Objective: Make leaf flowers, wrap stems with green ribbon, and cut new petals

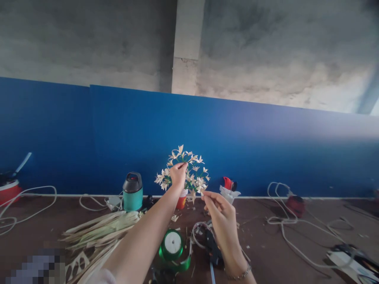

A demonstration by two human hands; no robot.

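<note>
A bunch of cream artificial flowers on green stems spreads out in front of me, above a red and white cup. My left hand reaches into the upper part of the bunch, its fingers closed in a pinch around a green stem. At the lower right edge of the flowers, my right hand has thumb and forefinger together on a petal tip, with the other fingers curled. My left forearm covers part of the cup. Below the hands lie a green ribbon spool and a black glue gun.
Dried husks lie at the left beside a teal and black flask. A white-lined cup with a red item stands by the blue wall panel. White cables loop across the right. Scraps dot the brown tabletop.
</note>
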